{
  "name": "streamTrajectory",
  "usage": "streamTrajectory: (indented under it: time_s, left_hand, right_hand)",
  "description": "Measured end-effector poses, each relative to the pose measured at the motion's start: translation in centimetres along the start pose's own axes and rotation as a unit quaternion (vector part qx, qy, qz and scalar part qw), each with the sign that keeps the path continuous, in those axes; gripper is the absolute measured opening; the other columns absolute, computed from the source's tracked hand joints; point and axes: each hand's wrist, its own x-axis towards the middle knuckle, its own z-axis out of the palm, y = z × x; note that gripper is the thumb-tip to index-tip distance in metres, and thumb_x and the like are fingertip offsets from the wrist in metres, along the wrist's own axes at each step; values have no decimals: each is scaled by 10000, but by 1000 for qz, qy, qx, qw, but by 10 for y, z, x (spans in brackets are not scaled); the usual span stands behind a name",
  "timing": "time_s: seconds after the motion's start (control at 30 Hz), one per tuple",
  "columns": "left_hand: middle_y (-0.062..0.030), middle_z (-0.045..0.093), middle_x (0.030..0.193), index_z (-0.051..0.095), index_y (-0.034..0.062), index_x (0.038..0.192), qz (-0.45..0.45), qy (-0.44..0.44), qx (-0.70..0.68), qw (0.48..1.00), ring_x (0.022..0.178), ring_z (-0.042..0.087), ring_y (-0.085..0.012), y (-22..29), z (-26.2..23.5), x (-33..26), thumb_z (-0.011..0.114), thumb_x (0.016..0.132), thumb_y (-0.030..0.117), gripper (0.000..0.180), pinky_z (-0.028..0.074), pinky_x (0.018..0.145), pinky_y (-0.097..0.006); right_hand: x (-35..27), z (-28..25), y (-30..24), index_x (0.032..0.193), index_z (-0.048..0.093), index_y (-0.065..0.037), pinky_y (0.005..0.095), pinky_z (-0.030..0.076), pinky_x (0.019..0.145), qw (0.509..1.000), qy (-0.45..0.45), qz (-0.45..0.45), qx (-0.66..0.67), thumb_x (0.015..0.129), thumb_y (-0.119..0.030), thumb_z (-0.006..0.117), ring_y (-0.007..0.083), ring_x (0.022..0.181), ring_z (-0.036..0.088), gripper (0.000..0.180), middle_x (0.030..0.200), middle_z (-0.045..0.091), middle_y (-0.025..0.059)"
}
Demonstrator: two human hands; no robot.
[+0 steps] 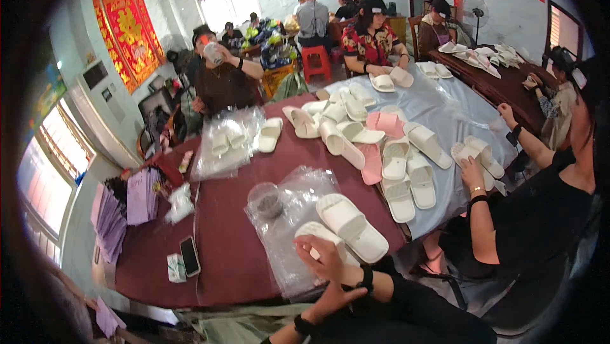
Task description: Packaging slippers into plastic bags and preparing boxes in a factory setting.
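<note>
A pair of white slide slippers lies on the table in front of me: the right slipper (pixel 352 226) shows whole, the left slipper (pixel 319 233) is partly covered by my right hand. My right hand (pixel 323 258) is raised over it with the fingers curled in; I see nothing held. My left hand (pixel 327 298) is closed around my right wrist beside the black wristband (pixel 366 278), thumb on top and other fingers mostly hidden. Under the slippers lies a clear plastic bag (pixel 286 242). A clear plastic cup (pixel 265 201) with dark contents stands on it.
More white and pink slippers (pixel 384 124) are heaped on plastic sheeting across the table (pixel 222 242). A phone (pixel 189 256), a small box (pixel 176 268) and purple card stacks (pixel 142 198) are to the left. At my right, a person's hand (pixel 472 173) touches slippers; others sit around the tables.
</note>
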Motion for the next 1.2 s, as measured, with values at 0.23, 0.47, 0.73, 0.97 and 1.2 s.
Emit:
streamTrajectory:
  time_s: [0.23,0.47,0.73,0.97,1.2]
  left_hand:
    - [-167,532,1232,431,-77,1255,-97,-167,-37,981,1172,475,-219,1,-3,15,675,835,305,618,373,983,-324]
    - [-98,609,1117,575,36,1177,-158,35,-4,987,983,573,-155,-10,-111,40,613,876,270,384,461,855,-295]
    - [-296,330,1364,430,220,1349,-41,297,505,810,1217,373,-455,-50,-200,111,711,756,270,658,364,983,-451]
    - [-309,346,1353,459,237,1338,-114,282,308,901,1237,386,-442,-102,-227,143,634,789,149,582,380,985,-427]
    - [-248,417,1278,469,190,1332,-104,399,376,830,1151,468,-389,-91,-234,137,585,807,69,551,396,957,-383]
  right_hand:
    - [-9,-6,27,898,601,-60,382,467,677,925,-112,-195,-306,753,-126,668,251,759,603,174,859,636,88]
    - [-57,-69,64,921,599,-58,418,412,705,926,-39,164,-339,730,-218,676,304,820,541,261,856,587,109]
    - [-83,-68,92,1063,572,-19,412,411,824,914,15,69,-399,737,-309,692,348,958,490,452,1005,535,160]
    - [-58,-42,95,1044,614,-41,421,477,744,885,-75,206,-411,783,-192,593,315,900,571,302,985,567,135]
    - [-55,-44,99,1040,613,-41,427,478,750,890,-62,225,-391,780,-181,591,327,899,578,296,990,565,151]
